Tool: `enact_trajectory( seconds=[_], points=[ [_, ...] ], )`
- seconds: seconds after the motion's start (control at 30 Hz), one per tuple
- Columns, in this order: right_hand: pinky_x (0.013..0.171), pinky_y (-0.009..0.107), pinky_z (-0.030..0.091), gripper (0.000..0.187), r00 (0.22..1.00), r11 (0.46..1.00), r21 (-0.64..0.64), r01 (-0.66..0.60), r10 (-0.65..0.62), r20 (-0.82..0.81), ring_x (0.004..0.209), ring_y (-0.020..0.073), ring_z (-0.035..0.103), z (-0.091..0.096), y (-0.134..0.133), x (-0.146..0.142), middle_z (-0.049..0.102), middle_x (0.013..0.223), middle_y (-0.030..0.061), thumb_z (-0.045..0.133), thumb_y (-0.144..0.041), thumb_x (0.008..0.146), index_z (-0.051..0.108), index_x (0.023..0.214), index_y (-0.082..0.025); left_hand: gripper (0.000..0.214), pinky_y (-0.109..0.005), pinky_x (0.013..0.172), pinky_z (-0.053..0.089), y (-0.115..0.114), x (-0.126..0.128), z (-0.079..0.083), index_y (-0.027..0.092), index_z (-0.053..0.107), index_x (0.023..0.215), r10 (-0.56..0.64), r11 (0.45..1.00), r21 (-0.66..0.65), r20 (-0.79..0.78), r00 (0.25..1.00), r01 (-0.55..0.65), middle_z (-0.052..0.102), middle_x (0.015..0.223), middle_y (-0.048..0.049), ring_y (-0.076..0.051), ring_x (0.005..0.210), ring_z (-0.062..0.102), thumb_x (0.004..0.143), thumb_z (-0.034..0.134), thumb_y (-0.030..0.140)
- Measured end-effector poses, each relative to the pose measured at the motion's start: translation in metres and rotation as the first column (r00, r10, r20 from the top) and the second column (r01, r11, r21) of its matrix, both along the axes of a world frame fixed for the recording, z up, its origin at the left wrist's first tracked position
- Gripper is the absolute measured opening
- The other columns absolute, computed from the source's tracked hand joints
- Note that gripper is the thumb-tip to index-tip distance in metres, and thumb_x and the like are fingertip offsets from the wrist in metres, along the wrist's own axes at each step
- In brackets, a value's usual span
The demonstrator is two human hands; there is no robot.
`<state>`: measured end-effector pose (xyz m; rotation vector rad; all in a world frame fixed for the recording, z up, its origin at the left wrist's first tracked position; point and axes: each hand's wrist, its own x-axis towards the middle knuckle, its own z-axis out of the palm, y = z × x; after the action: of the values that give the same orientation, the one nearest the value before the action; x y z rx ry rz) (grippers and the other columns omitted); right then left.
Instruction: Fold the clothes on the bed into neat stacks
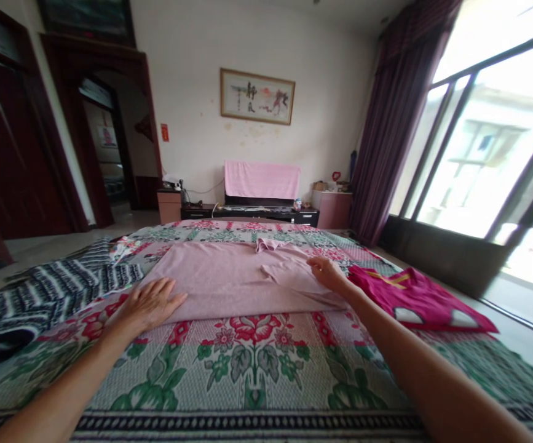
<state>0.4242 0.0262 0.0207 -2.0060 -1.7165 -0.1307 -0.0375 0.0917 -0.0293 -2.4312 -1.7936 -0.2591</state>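
Note:
A pale pink shirt point(215, 277) lies sideways on the flowered bedspread point(252, 369), folded lengthwise, its collar point(270, 245) toward the far right. One sleeve point(282, 272) lies across its upper part, a little creased. My left hand point(153, 303) rests flat on the left, hem end of the shirt, fingers stretched out. At the other end, my right hand point(328, 271) has its fingers closed on the shirt's cloth near the shoulder. Its fingertips are partly hidden.
To the right lies a folded magenta garment point(418, 295); on the left, a black-and-white patterned garment point(58, 289). Beyond the bed stands a low black cabinet point(243, 213) with a pink cloth point(262, 178) over a screen. Tall windows point(487, 154) are at right.

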Motion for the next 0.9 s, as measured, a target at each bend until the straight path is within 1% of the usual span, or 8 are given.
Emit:
enact_trajectory(
  seconds=[0.17,0.27,0.37,0.47,0.53,0.63,0.73,0.9],
  points=[
    [0.077,0.023,0.044,0.029,1.000,0.998,-0.067,0.014,-0.013,0.008,0.087,0.0176,0.066,0.001,-0.032,0.004,0.073,0.094,0.0043,0.051,-0.017,0.079,0.072,0.099,-0.020,0.065,-0.046,0.112,0.025,-0.006,0.009,0.013,0.014,0.043,0.139,0.042,0.998,0.055,-0.017,0.999,-0.041,0.039,0.148,-0.0130,-0.029,0.135,0.036,0.085,0.038,0.048],
    [0.071,0.023,0.041,0.025,0.997,0.992,-0.119,0.047,-0.040,0.064,0.081,0.0187,0.066,0.000,-0.041,0.004,0.073,0.084,0.0054,0.049,-0.018,0.079,0.073,0.086,-0.018,0.056,-0.039,0.110,0.031,-0.023,0.036,0.025,0.013,0.049,0.135,-0.143,0.984,0.112,0.006,0.990,0.141,0.040,0.147,-0.0107,-0.027,0.134,0.038,0.084,0.042,0.036],
    [0.067,0.024,0.039,0.025,0.992,0.987,-0.133,0.095,-0.084,0.092,0.080,0.0192,0.065,-0.002,-0.042,0.006,0.073,0.083,0.0074,0.049,-0.019,0.079,0.073,0.084,-0.017,0.045,-0.038,0.109,0.034,-0.051,0.087,0.034,0.020,0.058,0.126,-0.398,0.912,0.116,0.014,0.917,0.393,0.049,0.142,-0.0073,-0.023,0.129,0.045,0.087,0.039,0.032],
    [0.068,0.024,0.039,0.027,0.988,0.981,-0.135,0.138,-0.127,0.083,0.085,0.0199,0.065,-0.003,-0.040,0.005,0.073,0.089,0.0094,0.049,-0.019,0.079,0.073,0.091,-0.016,0.042,-0.042,0.108,0.034,-0.079,0.150,0.039,0.020,0.058,0.125,-0.613,0.785,0.124,0.010,0.790,0.607,0.050,0.140,-0.0086,-0.023,0.131,0.044,0.087,0.042,0.031],
    [0.069,0.024,0.040,0.028,0.987,0.980,-0.143,0.141,-0.129,0.092,0.087,0.0208,0.066,-0.004,-0.039,0.004,0.073,0.090,0.0108,0.049,-0.021,0.079,0.074,0.092,-0.016,0.042,-0.043,0.108,0.035,-0.092,0.187,0.041,0.017,0.057,0.125,-0.686,0.724,0.138,0.051,0.725,0.676,0.050,0.140,-0.0118,-0.024,0.131,0.044,0.088,0.044,0.030],
    [0.068,0.025,0.041,0.030,0.987,0.976,-0.164,0.145,-0.130,0.098,0.085,0.0219,0.066,-0.005,-0.040,0.002,0.073,0.087,0.0127,0.048,-0.027,0.081,0.075,0.087,-0.016,0.044,-0.042,0.108,0.037,-0.103,0.227,0.036,0.013,0.055,0.126,-0.732,0.681,0.142,0.117,0.671,0.718,0.051,0.138,-0.0152,-0.025,0.128,0.046,0.088,0.047,0.031],
    [0.067,0.025,0.042,0.033,0.985,0.968,-0.189,0.163,-0.147,0.093,0.083,0.0225,0.067,-0.005,-0.039,0.001,0.073,0.084,0.0136,0.047,-0.033,0.082,0.076,0.083,-0.016,0.042,-0.042,0.106,0.039,-0.108,0.243,0.023,0.013,0.057,0.124,-0.740,0.671,0.109,0.159,0.653,0.734,0.052,0.137,-0.0153,-0.025,0.127,0.048,0.089,0.046,0.034],
    [0.070,0.025,0.043,0.030,0.984,0.954,-0.248,0.168,-0.146,0.105,0.086,0.0224,0.066,-0.004,-0.037,-0.002,0.073,0.088,0.0125,0.051,-0.031,0.079,0.075,0.089,-0.016,0.037,-0.040,0.106,0.039,-0.112,0.241,0.011,0.016,0.059,0.120,-0.735,0.675,0.102,0.177,0.655,0.730,0.055,0.133,-0.0115,-0.023,0.123,0.050,0.091,0.042,0.034]
  ],
)
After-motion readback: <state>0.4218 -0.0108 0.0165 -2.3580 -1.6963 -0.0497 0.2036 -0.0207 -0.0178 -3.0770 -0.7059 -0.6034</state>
